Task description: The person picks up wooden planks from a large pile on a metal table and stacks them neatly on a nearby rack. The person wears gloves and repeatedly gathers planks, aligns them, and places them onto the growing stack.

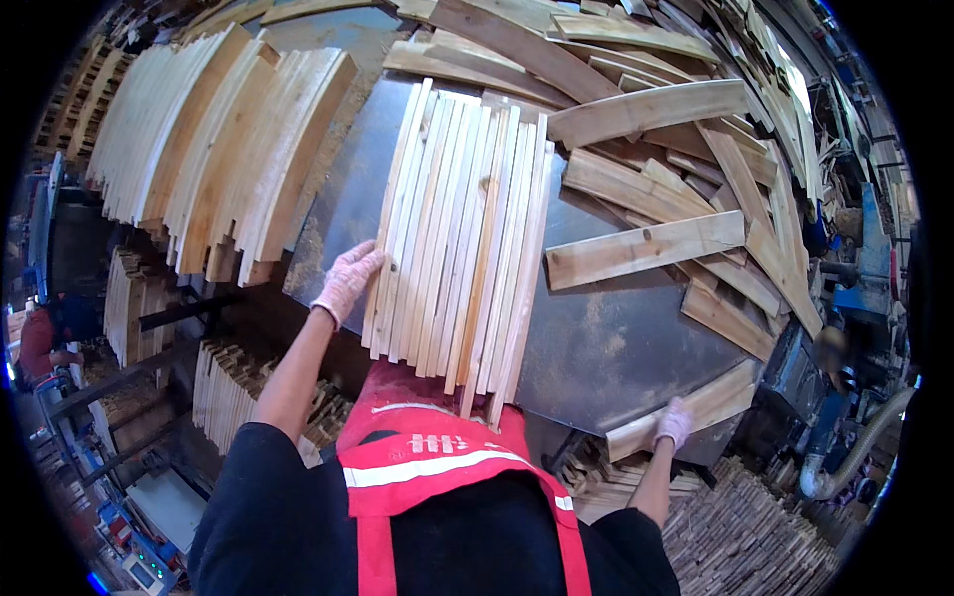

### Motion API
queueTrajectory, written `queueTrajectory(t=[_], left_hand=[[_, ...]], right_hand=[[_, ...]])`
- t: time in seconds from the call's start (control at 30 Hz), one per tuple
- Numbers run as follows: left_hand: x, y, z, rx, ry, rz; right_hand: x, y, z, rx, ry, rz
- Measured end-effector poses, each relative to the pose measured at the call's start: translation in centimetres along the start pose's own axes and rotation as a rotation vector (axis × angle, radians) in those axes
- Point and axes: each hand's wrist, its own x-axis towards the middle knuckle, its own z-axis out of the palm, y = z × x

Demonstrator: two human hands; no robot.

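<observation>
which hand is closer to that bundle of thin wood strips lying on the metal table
Left. The left hand presses against the left side of the bundle of strips. The right hand is off to its lower right, on a separate plank at the table edge.

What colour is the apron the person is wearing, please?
The apron is red with a white band across the chest, seen best in the head view.

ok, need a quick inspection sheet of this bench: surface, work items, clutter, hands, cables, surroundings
Surface: dark metal table, dusted with sawdust.
Job's things: bundle of thin wood slats overhanging the near edge; short board at the right edge.
Clutter: loose boards piled across the far right.
Grippers: left hand, gloved, against the bundle's left side; right hand, gloved, gripping the short board.
Cables: nothing seen.
Surroundings: stacked slats on the left; grey hose on the right.
</observation>
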Motion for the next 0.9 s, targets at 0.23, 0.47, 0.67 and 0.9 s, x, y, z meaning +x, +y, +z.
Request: queueTrajectory(t=[0.23,0.47,0.67,0.9], left_hand=[[0.4,1.1,-2.3,-0.135,-0.127,-0.109],[6.8,-0.6,-1.2,-0.771,-0.059,0.16],[7.6,-2.1,4.2,-0.515,0.22,0.225],[10.2,-3.8,4.9,-0.883,-0.002,0.32]], right_hand=[[-8.9,-14.7,4.7,0.458,0.169,-0.777],[-17.7,-29.5,10.9,0.852,0.041,-0.841],[-19.0,-28.9,14.8,1.064,-0.107,-0.901],[-17.9,-29.8,15.0,1.361,-0.724,-0.801]])
